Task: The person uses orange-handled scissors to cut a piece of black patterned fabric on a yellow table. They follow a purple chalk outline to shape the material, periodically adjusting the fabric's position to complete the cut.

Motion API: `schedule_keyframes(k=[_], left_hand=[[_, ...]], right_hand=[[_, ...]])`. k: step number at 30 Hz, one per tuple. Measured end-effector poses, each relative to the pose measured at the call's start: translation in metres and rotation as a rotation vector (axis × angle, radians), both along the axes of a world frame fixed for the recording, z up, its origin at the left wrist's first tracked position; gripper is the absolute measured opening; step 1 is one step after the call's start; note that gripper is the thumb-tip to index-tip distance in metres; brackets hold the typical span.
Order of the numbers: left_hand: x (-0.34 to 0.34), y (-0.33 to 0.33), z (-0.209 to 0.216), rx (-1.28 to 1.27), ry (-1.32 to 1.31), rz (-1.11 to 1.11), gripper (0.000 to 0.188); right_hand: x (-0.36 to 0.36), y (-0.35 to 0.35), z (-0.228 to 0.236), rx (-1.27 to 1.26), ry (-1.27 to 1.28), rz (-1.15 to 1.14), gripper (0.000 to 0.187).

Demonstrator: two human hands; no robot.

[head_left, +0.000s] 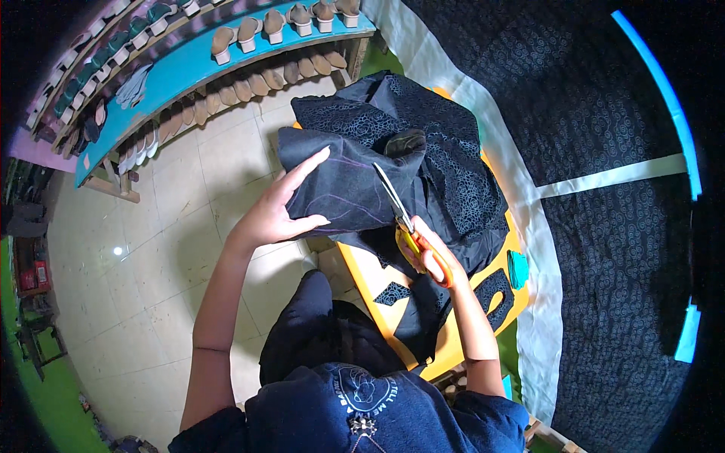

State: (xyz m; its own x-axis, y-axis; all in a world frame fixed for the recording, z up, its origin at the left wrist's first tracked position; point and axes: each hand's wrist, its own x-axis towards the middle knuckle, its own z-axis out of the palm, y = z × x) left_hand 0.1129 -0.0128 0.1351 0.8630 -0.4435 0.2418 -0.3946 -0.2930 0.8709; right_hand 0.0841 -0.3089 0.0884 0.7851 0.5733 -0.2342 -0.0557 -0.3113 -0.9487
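Navy shirt [317, 411] nearest; left hand [276, 211] grasping black cloth [347, 185] over the bench's [455, 340] upper-left edge, right hand [430, 253] gripping scissors [398, 206]; best keep cloth taut, tracking its purple lines [353, 161].

Left hand [273, 213] — thumb [306, 224] and forefinger [306, 166] spread wide; right hand [434, 253] — fingers [424, 232] curled tight; both forearms [217, 321] angle inward.

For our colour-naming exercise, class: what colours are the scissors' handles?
The scissors' handles are yellow and orange, shown best in the head view.
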Motion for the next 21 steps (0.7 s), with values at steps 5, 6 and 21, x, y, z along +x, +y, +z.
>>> schedule_keyframes(k=[5, 6, 21], left_hand=[[-0.003, -0.003, 0.009, 0.093, -0.003, -0.041, 0.079], [-0.002, -0.001, 0.008, 0.085, -0.013, -0.041, 0.079], [0.005, 0.004, 0.000, -0.098, -0.049, 0.102, 0.066]], right_hand=[[0.003, 0.001, 0.006, -0.049, 0.083, -0.026, 0.016], [0.004, 0.001, 0.005, -0.065, 0.024, -0.020, 0.013], [-0.001, -0.003, 0.018, -0.074, -0.004, 0.021, 0.012]])
